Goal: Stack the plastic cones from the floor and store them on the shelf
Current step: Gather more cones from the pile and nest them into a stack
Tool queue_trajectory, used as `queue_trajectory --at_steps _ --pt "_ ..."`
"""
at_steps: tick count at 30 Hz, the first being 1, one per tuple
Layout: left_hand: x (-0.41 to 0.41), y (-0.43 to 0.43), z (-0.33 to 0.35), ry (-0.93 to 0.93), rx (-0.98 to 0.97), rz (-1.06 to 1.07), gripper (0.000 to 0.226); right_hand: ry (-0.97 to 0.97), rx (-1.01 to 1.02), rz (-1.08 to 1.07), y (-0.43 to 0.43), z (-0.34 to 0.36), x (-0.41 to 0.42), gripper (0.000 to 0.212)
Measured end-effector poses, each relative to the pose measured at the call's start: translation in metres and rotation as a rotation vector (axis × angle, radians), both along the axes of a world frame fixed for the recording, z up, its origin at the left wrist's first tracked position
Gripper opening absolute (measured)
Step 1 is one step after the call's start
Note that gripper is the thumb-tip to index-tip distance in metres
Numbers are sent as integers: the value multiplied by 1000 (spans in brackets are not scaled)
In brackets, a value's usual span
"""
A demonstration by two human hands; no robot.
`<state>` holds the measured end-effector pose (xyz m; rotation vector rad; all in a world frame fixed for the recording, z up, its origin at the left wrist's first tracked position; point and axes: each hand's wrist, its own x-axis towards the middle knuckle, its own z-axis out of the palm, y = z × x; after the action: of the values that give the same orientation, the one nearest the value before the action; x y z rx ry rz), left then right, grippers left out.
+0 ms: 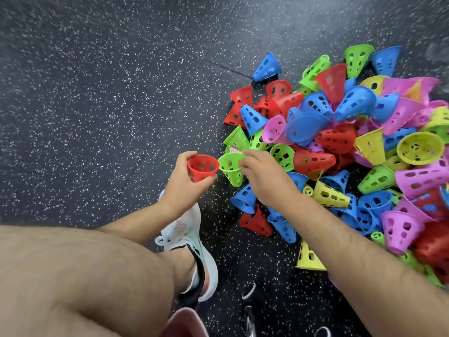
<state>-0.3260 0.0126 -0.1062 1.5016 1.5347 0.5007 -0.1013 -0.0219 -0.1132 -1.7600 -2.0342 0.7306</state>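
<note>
White mesh trainer (184, 229) and a bare knee (85, 276) sit nearest, planted on the black speckled rubber floor (97, 93). Just beyond them, the left hand (182, 183) grips a red perforated plastic cone (202, 167). Its fingers (185, 156) curl round the wall, with the wide mouth turned up and the narrow end down toward the palm.

Immediately right of it, rims almost touching, the right hand (264, 181) pinches the rim of a lime-green perforated plastic cone (229, 170). This cone's mouth also faces up, and its long axis slants down toward the near right. Whether its tip rests on the floor I cannot tell.

Since the green cone lies right of the red one, nesting them looks like a short leftward carry by the right hand, bringing the narrow end over the red mouth. The two axes run roughly parallel, which should help.

Farther right, a heap of mixed-colour plastic cones (340, 142) lies tumbled at every angle, with a lone blue cone (267, 66) at its far edge. No shelf is in view.
</note>
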Motion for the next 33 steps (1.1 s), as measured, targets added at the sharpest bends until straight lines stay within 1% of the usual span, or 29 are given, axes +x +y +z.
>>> queue_trajectory --at_steps 2,5,8,11,14,16,18,20,22,24,27,30,33 --pt "0 -1 2 -51 3 58 71 61 1 -69 3 3 2 16" --pt "-1 -3 1 -75 23 107 71 173 14 -229 8 9 4 13" --pt "1 -3 -6 -22 15 -23 72 254 26 -355 12 17 1 16" --pt "10 -1 -10 -32 -28 -116 74 268 35 -319 12 24 -7 20" --pt "19 2 -7 -70 -42 -116 78 187 26 -158 9 25 -17 18" --pt "21 3 -6 -80 -44 -117 87 151 -27 -71 7 25 -21 23" --pt "19 2 -7 -55 -42 -123 91 167 -148 -77 5 27 -22 32" --pt "16 -2 -11 -26 -45 -129 83 141 -194 -111 3 26 -19 30" --pt "13 -7 -15 -1 -59 -132 77 -26 -150 -81 0 19 -15 26" --pt "11 -11 -18 22 -72 -149 76 -190 -124 -6 -2 10 -11 29" --pt "11 -14 -19 37 -84 -165 77 -352 -167 75 -6 1 -11 34" --pt "12 -14 -20 45 -81 -183 79 -360 -153 67 -8 -4 -13 34" --pt "12 -14 -20 40 -94 -183 78 -289 -130 12 -6 -4 -12 42"
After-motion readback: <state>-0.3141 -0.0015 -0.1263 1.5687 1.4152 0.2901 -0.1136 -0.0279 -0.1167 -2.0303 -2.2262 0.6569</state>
